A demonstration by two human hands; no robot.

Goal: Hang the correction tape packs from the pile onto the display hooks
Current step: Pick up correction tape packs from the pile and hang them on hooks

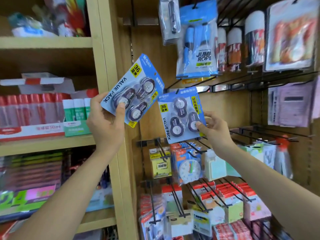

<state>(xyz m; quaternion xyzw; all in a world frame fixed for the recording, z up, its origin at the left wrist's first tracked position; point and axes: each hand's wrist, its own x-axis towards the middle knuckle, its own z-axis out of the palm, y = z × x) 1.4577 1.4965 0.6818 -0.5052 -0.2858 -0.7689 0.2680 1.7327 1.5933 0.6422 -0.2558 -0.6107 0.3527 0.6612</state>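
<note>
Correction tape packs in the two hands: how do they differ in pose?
The left pack is tilted and held free; the right pack is nearly upright, its top at a hook. The left pack is higher than the right pack. Both are blue VALUE PACK cards.

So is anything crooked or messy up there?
The correction tape pack in the left hand is tilted sideways and not hung yet. The other pack, pinched by the right hand, sits nearly straight.
</note>
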